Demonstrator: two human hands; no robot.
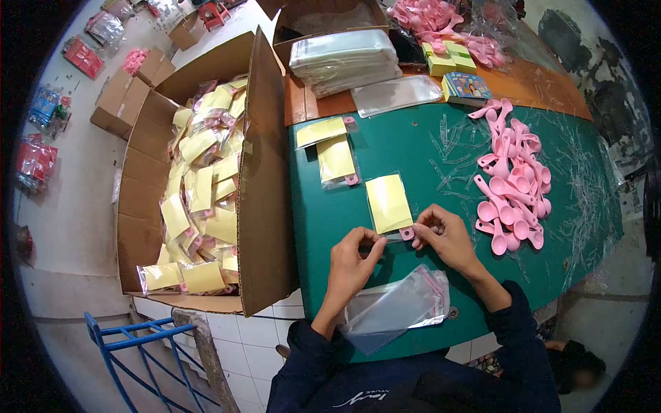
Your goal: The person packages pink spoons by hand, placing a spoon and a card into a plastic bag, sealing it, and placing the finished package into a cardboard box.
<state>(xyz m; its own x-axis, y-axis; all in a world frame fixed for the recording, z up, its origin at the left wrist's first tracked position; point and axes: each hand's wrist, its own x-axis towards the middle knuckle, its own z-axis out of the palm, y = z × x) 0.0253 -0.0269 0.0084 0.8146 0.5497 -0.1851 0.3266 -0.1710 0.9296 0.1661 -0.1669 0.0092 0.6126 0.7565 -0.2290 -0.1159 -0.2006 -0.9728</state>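
Fingertips of left hand and right hand pinch the packet's near edge, beside the cardboard box.

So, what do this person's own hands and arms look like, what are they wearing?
The left hand and right hand are bare: no gloves, no ring or watch in view. Each arm has a dark navy sleeve, left sleeve and right sleeve, ending short of the wrist. Pale script lettering marks the garment's front.
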